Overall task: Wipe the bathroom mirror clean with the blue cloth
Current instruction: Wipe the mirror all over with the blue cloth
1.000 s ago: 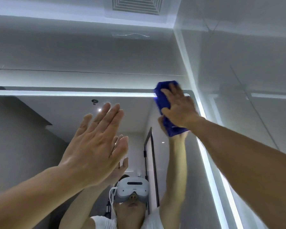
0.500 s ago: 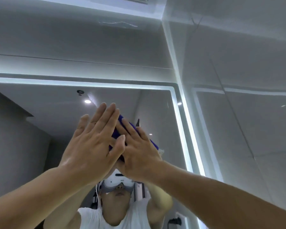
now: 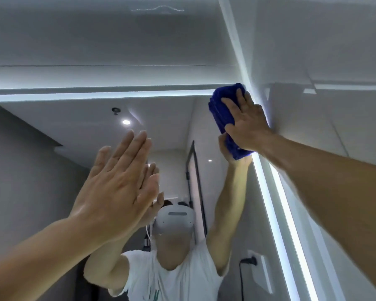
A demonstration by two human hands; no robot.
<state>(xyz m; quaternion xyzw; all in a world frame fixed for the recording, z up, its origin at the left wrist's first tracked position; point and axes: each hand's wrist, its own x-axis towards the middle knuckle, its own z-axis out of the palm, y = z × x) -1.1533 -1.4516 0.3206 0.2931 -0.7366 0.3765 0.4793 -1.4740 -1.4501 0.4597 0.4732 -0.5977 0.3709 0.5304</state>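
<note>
Pressing flat on the single blue cloth [image 3: 223,118], the right hand [image 3: 245,124] has straight, slightly spread fingers that curl round nothing. The folded cloth lies against the mirror [image 3: 41,170] at its top right corner, and the hand hides about half of it. The left hand [image 3: 117,187] is also flat, fingers straight and close together, holding nothing; whether it touches the glass I cannot tell. Two lit strips [image 3: 96,97] border the mirror, top and right. The glass reflects two ceiling lamps [image 3: 126,122] and one socket [image 3: 263,272]. The picture's edge cuts off both forearms.

mirror [image 3: 30,174]: blue cloth [image 3: 217,120] pressed against lit top-right corner
</note>
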